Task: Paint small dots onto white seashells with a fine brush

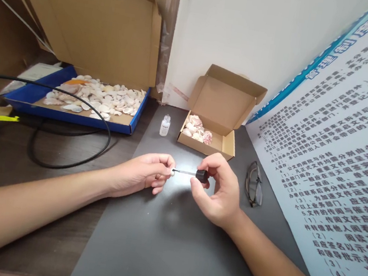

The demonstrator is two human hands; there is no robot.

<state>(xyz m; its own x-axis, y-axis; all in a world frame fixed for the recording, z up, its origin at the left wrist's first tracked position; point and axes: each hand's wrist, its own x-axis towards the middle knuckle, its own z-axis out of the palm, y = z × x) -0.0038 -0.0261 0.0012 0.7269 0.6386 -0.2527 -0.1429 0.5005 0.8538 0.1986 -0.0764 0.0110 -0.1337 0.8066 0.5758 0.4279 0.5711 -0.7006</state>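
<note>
My left hand (150, 172) pinches a small pale seashell (172, 172) between thumb and forefinger, so most of it is hidden. In my right hand (219, 188) is a brush with a black cap (202, 175), gripped by that cap. Its thin stem points left, and the tip meets the shell at my left fingertips. Behind the hands stands a small open glass bottle (164, 126) with a whitish label. To its right, a small open cardboard box (203, 147) holds several pinkish-white shells (197, 129).
At the left rear, a blue-edged box (110, 126) with its cardboard lid raised holds many pale shells (107, 97). A black cable (63, 167) loops over the dark table. Folded glasses (254, 184) lie right of my right hand, beside a printed poster (342, 133).
</note>
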